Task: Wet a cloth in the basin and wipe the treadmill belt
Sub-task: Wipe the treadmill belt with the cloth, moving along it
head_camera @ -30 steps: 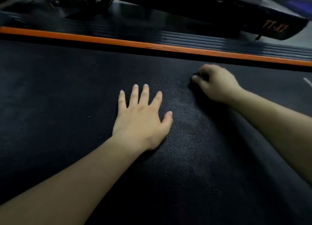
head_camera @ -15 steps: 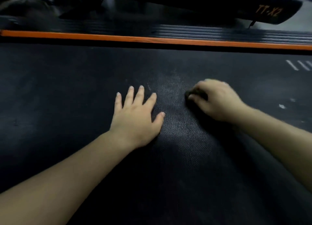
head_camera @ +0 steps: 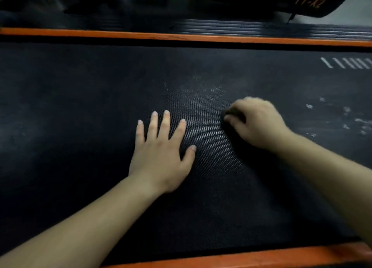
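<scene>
Change since half a second ago is small: the view has dipped, so an orange near rail (head_camera: 241, 257) now shows along the bottom edge. The left hand (head_camera: 161, 155) and right hand (head_camera: 256, 123) sit lower in the picture, with much the same spacing on the treadmill belt (head_camera: 80, 107). More of the white strokes (head_camera: 346, 63) printed on the belt show at far right than before. Beyond the orange far rail (head_camera: 181, 37), a dark housing (head_camera: 271, 2) carries orange lettering that reads "TT-X2" — blurred, but legible. The left hand lies flat on the belt, palm down, fingers straight and spread, holding nothing. To its right and apart from it, the right hand is curled knuckles-up over a dark cloth (head_camera: 233, 115) — only a small dark edge shows under the fingers, pressed to the belt. White specks (head_camera: 346, 117) dot the belt further right.
</scene>
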`<control>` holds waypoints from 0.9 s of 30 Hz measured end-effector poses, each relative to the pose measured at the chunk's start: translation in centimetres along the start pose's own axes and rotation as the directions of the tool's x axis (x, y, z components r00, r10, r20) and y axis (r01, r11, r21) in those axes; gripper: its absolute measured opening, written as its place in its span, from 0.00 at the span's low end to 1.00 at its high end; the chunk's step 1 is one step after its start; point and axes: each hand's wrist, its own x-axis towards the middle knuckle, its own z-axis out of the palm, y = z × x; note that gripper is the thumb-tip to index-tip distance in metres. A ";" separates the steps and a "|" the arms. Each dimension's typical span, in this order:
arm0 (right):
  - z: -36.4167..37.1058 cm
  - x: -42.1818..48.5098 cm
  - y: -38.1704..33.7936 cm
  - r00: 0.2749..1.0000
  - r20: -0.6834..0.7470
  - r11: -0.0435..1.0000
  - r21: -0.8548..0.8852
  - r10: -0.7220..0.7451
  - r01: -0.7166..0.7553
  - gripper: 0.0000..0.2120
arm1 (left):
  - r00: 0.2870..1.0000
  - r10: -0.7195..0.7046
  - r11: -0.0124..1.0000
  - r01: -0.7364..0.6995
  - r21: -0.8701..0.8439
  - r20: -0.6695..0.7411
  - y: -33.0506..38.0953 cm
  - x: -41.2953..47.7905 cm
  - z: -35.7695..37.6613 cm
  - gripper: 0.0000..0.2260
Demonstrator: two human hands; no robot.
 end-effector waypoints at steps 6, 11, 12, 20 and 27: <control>-0.6 -4.0 -3.4 0.998 0.067 0.984 0.176 0.008 -0.020 0.13 | 1.000 0.000 1.000 0.000 0.003 -0.010 -0.1 0.0 0.1 0.34; -2.4 -8.8 -3.5 0.908 0.231 0.929 0.214 -0.348 0.302 0.14 | 1.000 -0.008 1.000 0.008 0.024 -0.023 0.0 0.0 0.2 0.34; -2.3 -8.1 -2.4 0.930 0.196 0.946 0.165 -0.309 0.279 0.15 | 1.000 -0.010 1.000 0.010 0.028 -0.019 0.1 0.1 0.2 0.34; -2.9 -12.4 -3.7 0.941 0.202 0.939 0.269 -0.273 0.214 0.13 | 0.999 -0.023 0.999 0.024 0.044 -0.031 0.0 0.2 0.5 0.34; -2.9 -11.6 -0.7 0.969 0.145 0.964 0.208 -0.200 0.168 0.13 | 0.999 -0.001 0.999 0.003 0.036 -0.043 -0.3 0.3 0.7 0.34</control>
